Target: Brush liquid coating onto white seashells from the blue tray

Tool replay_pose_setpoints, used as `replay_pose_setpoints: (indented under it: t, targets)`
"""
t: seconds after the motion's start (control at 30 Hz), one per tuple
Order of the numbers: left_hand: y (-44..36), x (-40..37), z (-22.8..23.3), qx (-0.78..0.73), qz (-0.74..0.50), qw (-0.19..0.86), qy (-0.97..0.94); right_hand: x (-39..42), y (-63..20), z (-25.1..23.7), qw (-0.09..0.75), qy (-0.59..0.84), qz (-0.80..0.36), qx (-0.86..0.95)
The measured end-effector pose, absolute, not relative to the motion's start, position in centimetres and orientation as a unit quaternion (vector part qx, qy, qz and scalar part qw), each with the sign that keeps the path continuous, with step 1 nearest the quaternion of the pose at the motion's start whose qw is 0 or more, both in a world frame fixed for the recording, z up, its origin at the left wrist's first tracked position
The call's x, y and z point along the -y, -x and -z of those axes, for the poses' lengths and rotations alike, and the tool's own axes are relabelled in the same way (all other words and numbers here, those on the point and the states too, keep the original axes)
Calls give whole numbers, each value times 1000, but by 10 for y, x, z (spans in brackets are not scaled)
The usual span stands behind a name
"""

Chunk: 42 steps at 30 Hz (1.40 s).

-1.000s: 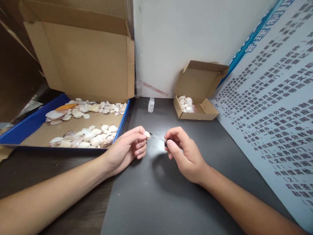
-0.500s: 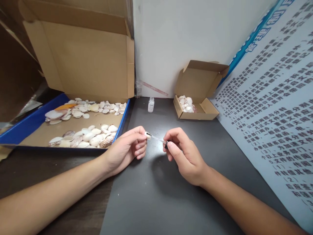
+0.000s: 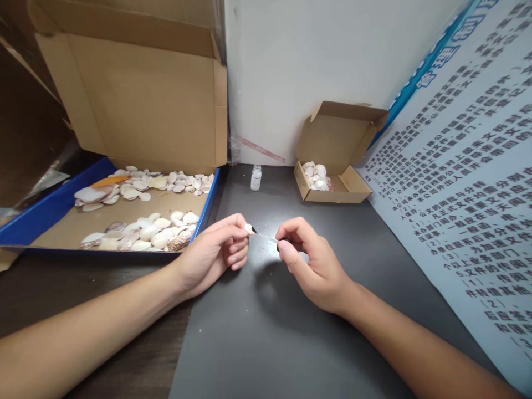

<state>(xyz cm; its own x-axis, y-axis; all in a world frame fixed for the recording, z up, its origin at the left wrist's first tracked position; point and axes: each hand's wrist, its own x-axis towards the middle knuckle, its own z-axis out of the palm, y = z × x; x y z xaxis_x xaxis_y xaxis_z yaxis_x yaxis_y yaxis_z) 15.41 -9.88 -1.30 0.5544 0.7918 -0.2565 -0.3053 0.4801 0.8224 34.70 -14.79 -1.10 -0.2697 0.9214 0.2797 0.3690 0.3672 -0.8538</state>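
My left hand point(image 3: 214, 256) rests on the dark table and pinches a small white shell point(image 3: 248, 228) between thumb and forefinger. My right hand point(image 3: 312, 262) grips the black cap of a thin applicator brush point(image 3: 266, 238), whose dark tip touches the shell. A small open glass bottle point(image 3: 256, 178) stands on the table behind my hands, near the wall.
A large cardboard box with a blue rim point(image 3: 54, 206) at the left holds several shells point(image 3: 147, 228), its lid raised. A small open cardboard box point(image 3: 347, 187) with several shells stands at the back right. A printed board point(image 3: 465, 183) leans along the right side.
My right hand has shifted slightly left, bringing the brush tip onto the shell. My left hand has stayed in place.
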Motion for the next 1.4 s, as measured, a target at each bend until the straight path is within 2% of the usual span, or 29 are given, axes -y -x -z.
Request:
replay_pose_setpoints:
  t: [0.37,0.53,0.77,1.27,1.4]
  targets:
    - [-155,100,10,-329,-343,795,-376,146,-347,12,377,479,-334,719]
    - [-154,100,11,-325,-348,794,-377,148,-347,14,406,450,-340,719]
    - [-154,100,11,-329,-345,795,-376,148,-347,11,385,466,-327,726]
    - [-155,100,11,-335,-340,791,-383,150,-349,9,397,420,-363,731]
    - [-154,100,12,-337,-339,791,-382,151,-350,10,373,415,-382,736]
